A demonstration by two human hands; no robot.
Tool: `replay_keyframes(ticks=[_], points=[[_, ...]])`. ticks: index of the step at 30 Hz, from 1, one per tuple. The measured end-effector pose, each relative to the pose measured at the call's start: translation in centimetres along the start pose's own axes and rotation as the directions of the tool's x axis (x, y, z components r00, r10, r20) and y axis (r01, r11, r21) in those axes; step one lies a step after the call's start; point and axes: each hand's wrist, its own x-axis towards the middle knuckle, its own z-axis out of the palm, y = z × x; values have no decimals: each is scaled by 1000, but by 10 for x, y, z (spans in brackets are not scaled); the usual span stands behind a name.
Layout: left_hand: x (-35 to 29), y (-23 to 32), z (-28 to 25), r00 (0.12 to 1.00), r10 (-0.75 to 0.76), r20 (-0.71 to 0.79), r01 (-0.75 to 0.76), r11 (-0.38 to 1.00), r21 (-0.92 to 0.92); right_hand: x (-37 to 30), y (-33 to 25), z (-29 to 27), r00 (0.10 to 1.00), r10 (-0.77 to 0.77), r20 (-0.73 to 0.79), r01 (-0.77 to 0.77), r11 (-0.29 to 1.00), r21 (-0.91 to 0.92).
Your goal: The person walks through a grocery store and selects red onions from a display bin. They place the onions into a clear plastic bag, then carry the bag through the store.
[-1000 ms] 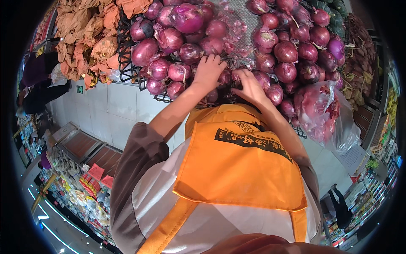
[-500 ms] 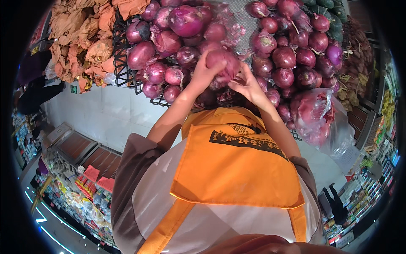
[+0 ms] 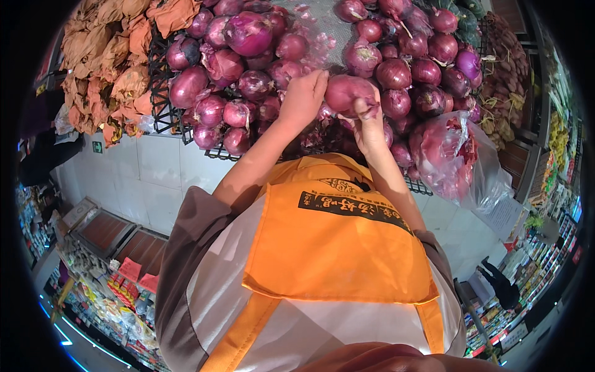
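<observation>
My right hand [image 3: 370, 129] grips a red onion [image 3: 347, 93], its thumb pressed on the near side by a loose flap of skin. Just left of that onion is my left hand [image 3: 302, 99], its fingers curled closed; anything pinched in them is too small to make out. Around and beyond both hands lie heaps of red onions [image 3: 252, 85], one to the left and another of red onions [image 3: 393, 74] to the right. Between the heaps, a grey mesh mat [image 3: 319, 25] shows, with scraps of onion skin scattered on it.
Black plastic crates [image 3: 162, 93] edge the left heap. Beyond are produce wrapped in orange-brown paper [image 3: 111, 62]. A clear plastic bag [image 3: 455, 158] of onion skins hangs at the right front. Dark green squash [image 3: 471, 9] and small reddish bulbs [image 3: 505, 74] lie farther right.
My left hand has come off the onion and closed its fingers to the left of it. My right hand now holds the onion alone, slightly farther right. The view has shifted a little.
</observation>
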Motion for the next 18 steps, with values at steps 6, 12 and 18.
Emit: replay_keyframes(ticks=[6, 12, 18], points=[[-10, 1, -3, 916, 391, 92, -399, 911, 104, -3, 5, 4, 986, 123, -116, -122, 992, 16], [-13, -1, 18, 815, 535, -224, -568, 813, -129, -5, -8, 20, 985, 90, -149, -103, 991, -82], [4, -1, 28, 867, 381, -321, -452, 873, -183, 3, -20, 24, 940, 240, -241, -227, 971, 78]])
